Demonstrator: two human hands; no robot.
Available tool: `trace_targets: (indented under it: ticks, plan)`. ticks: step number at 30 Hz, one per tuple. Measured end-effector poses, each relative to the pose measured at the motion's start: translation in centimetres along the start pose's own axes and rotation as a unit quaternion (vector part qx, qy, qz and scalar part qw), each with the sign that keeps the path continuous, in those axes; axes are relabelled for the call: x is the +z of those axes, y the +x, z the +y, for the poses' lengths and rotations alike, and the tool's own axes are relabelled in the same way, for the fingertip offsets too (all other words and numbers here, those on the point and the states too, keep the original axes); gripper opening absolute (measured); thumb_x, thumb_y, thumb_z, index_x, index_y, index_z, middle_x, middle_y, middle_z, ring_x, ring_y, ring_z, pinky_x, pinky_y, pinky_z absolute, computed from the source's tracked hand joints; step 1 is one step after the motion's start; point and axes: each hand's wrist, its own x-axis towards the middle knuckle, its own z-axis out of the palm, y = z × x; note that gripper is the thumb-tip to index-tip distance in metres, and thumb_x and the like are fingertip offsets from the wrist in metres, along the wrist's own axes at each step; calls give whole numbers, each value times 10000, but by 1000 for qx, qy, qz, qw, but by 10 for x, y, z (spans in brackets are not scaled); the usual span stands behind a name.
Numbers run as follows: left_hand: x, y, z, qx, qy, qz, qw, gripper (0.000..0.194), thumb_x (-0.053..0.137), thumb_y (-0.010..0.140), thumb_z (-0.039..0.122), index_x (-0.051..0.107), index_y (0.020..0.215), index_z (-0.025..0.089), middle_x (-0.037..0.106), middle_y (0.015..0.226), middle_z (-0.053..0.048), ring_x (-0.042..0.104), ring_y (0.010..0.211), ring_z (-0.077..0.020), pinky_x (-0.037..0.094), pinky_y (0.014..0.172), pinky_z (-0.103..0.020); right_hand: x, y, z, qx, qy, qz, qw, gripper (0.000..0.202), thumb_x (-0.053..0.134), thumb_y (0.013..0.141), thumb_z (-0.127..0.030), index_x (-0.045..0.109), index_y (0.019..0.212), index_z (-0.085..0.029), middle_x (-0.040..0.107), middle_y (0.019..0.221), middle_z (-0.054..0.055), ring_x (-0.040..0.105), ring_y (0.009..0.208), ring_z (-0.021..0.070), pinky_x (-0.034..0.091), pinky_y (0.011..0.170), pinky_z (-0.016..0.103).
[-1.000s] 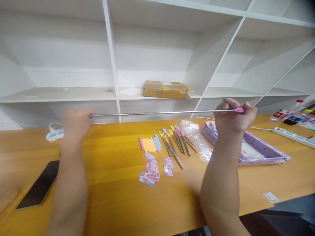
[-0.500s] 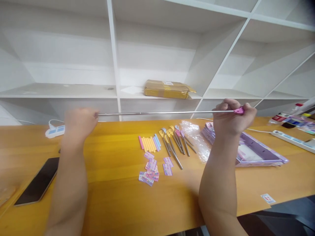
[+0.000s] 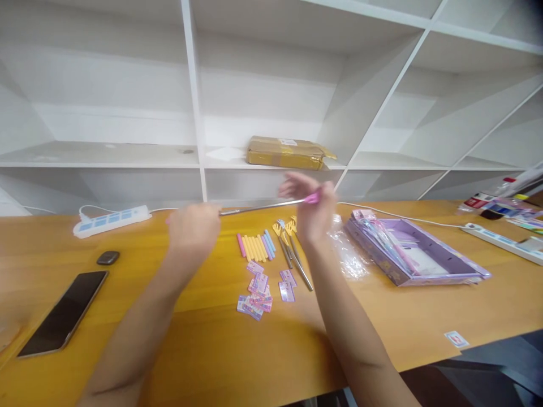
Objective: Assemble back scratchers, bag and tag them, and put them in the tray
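Note:
A telescopic back scratcher [image 3: 263, 207] spans the gap between my two hands, its metal rod held nearly level above the table. My left hand [image 3: 195, 230] is a closed fist around the handle end. At the other end, my right hand [image 3: 316, 213] pinches the pink claw head [image 3: 312, 198], with some fingers stretched out and blurred. Below lie several more back scratchers [image 3: 290, 240] with yellow and blue heads, partly behind my right wrist. Beside them is a row of yellow, pink and blue handle tubes [image 3: 255, 247]. Small printed cards [image 3: 257, 291] are scattered nearer to me.
A purple box [image 3: 445, 278] and a clear plastic bag [image 3: 350, 257] sit on the right. A phone [image 3: 63, 314], a small black object [image 3: 107, 258] and a power strip [image 3: 112, 220] are on the left. White shelving behind holds a taped cardboard package [image 3: 288, 154].
My hands have come closer together, the left moving right and the right moving left. The rod between them shows much shorter. Both hands still hold the back scratcher.

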Motion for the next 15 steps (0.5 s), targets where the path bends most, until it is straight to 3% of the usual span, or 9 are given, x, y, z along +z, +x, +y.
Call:
trace_targets:
  ticks: [3, 5, 8, 15]
  plan:
    - [12, -15, 27, 50, -36, -14, 998, 315, 479, 959, 176, 791, 924, 196, 768, 837, -146, 737, 783, -322, 453, 651, -372, 44, -34, -2, 41, -7, -86, 995, 737, 251, 1087, -693, 831, 989, -249, 786, 951, 78, 723, 979, 256, 562, 898, 451]
    - [18, -21, 30, 62, -38, -4, 997, 322, 475, 961, 176, 797, 967, 192, 766, 830, -146, 741, 791, -318, 477, 674, -371, 55, -46, -4, 41, -18, -118, 992, 749, 227, 1095, -689, 829, 994, -256, 787, 978, 78, 716, 1043, 268, 549, 954, 471]
    - [19, -21, 24, 63, -25, 10, 998, 344, 467, 948, 155, 797, 1037, 195, 772, 850, -154, 741, 794, -327, 495, 685, -388, 51, -47, -1, 36, -32, -134, 990, 768, 195, 1100, -680, 828, 1002, -257, 785, 1020, 81, 710, 1036, 267, 546, 954, 471]
    - [17, -9, 18, 64, -8, -44, 997, 343, 487, 934, 127, 801, 1049, 200, 778, 848, -166, 755, 792, -369, 536, 702, -435, 42, -45, 25, 34, 1, -130, 991, 771, 175, 1116, -639, 823, 979, -245, 772, 1010, 91, 694, 949, 259, 542, 888, 458]
